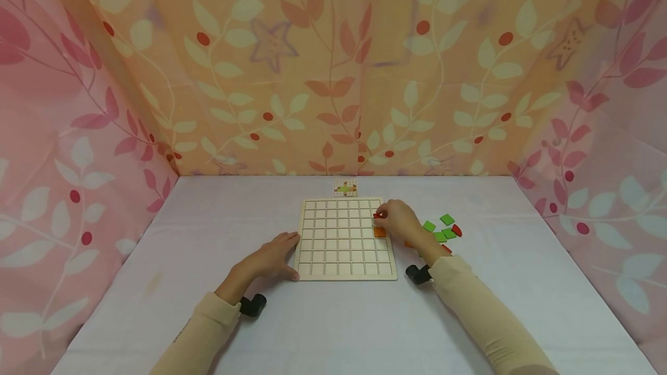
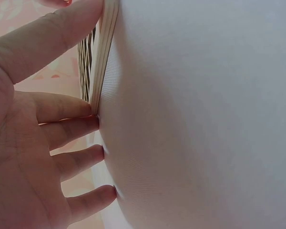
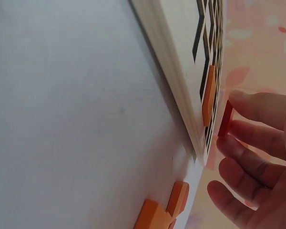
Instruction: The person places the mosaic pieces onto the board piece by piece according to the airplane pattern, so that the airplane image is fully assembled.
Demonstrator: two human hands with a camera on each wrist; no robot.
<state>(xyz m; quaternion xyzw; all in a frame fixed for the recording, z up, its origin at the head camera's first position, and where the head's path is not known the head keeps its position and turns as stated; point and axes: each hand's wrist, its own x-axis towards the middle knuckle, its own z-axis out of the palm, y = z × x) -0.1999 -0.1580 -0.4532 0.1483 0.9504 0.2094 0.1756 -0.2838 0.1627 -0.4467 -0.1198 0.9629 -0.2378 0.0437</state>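
A pale wooden grid board (image 1: pixel 339 253) lies flat on the white table. Its left edge is touched by my left hand (image 1: pixel 268 256), thumb near the front corner and fingers spread and fairly straight along the side. At the board's right side, my right hand (image 1: pixel 400 221) pinches a red tile (image 3: pixel 226 118) between thumb and fingertips, just above the squares. One orange tile (image 1: pixel 380 232) sits in a right-column square, nearer to me than the red tile. Which square lies under the red tile is hidden by the fingers.
Right of the board lie loose green tiles (image 1: pixel 447 219), a red quarter-round tile (image 1: pixel 457 230) and orange tiles (image 3: pixel 150 217), partly behind my right forearm. A small picture card (image 1: pixel 345 187) stands beyond the board's far edge. Patterned curtains (image 1: pixel 333 74) enclose the table's back and sides.
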